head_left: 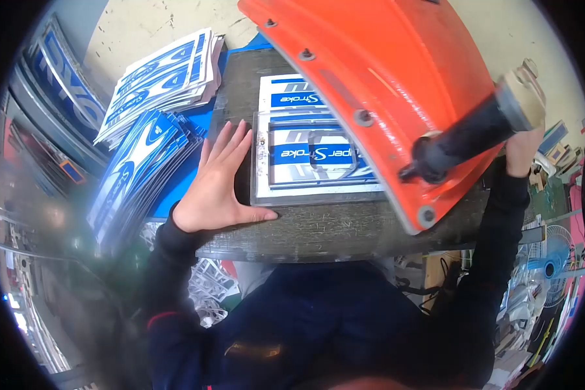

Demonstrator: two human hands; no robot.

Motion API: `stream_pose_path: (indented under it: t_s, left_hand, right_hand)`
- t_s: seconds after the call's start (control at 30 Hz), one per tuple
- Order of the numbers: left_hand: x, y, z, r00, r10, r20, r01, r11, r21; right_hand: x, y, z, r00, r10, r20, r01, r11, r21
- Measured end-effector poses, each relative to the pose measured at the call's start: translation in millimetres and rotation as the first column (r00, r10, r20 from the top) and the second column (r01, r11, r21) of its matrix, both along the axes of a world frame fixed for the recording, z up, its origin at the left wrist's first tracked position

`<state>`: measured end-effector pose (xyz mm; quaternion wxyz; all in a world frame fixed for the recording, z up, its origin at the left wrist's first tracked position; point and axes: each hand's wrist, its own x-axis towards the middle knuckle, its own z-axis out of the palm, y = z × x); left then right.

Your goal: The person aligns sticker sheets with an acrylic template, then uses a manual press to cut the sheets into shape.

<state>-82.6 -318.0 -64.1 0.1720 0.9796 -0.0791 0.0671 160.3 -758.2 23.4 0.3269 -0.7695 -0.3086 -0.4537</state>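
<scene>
My left hand (218, 182) lies with fingers spread on the dark board (305, 231), beside the left edge of a clear rectangular frame (263, 175). Under that frame is a printed blue and white sheet (292, 99) with "Super Stroke" lettering. A large orange metal arm (383, 84) extends over the right part of the sheet and hides it. My right hand (526, 146) is at the far right, behind the beige-capped end of a black handle (468, 140); its fingers are mostly hidden.
Left of the board, two piles of printed sheets, an upper stack (156, 81) and a lower stack (136, 172), lie on a blue surface (182, 188). Curved grey machine parts (65, 84) stand farther left. A blue fan (552, 268) is at the lower right.
</scene>
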Motion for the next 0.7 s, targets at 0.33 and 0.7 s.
stream_pose_path:
  t_s: [0.33,0.7]
  left_hand:
    - [0.5,2.8,-1.5,1.0,0.014,-0.009,-0.014,1.0,-0.011]
    - [2.6,2.8,-3.2,1.0,0.004,0.025,-0.003,1.0,-0.028]
  right_hand:
    - [-34.4,25.6,3.7,0.447,0.824,-0.348,-0.418,0.536,0.733]
    - [80.1,-26.0,-0.5,0.824,0.473,-0.311,-0.065,0.624,0.778]
